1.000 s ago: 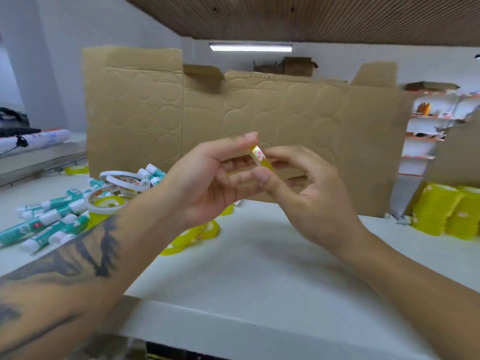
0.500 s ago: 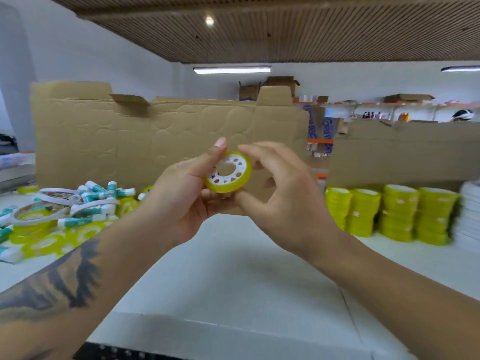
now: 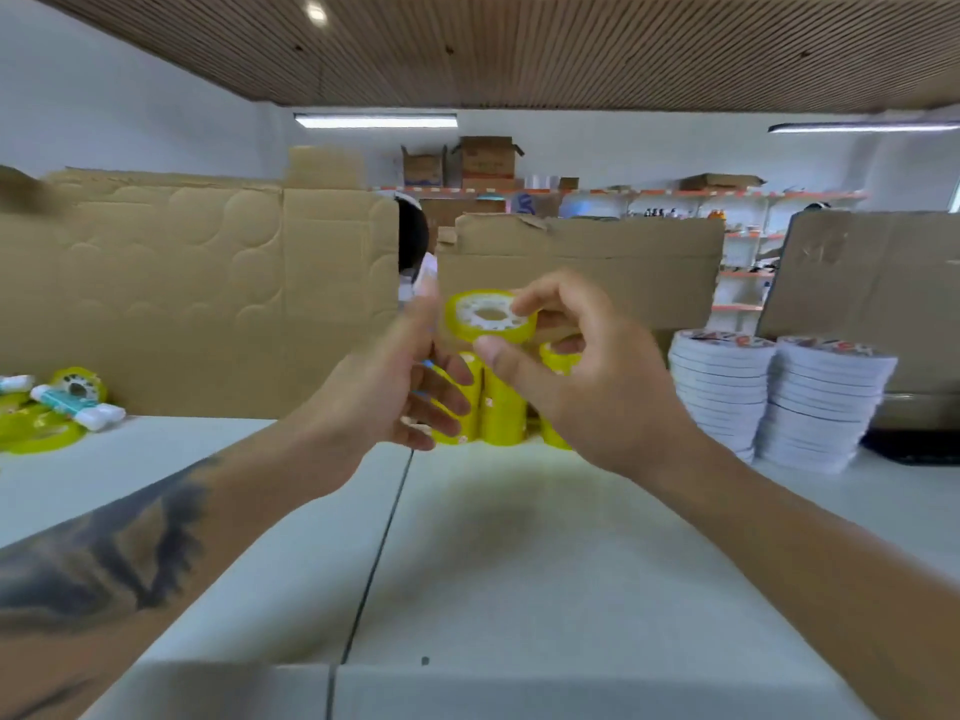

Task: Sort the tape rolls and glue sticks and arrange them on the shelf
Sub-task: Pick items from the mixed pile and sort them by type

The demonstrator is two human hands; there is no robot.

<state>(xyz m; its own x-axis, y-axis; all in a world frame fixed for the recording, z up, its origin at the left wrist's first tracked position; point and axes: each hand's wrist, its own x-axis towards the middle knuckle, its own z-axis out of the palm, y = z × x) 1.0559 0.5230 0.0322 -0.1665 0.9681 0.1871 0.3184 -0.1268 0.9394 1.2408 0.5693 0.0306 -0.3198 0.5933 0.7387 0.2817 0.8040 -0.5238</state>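
One head-worn camera only, looking forward and slightly down across the white counter (image 3: pixel 519 563) from its near edge, hands close up, cardboard wall (image 3: pixel 208 283) along the far edge.

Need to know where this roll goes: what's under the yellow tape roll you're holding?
Below the yellow tape roll pinched by the right hand stand stacks of yellow tape rolls on the white table. Both hands, including the left hand, cover their tops and number.

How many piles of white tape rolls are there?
2. Both stand on the white table at the right: the left white pile and the right white pile, side by side and touching. More could be hidden beyond the frame's right edge.
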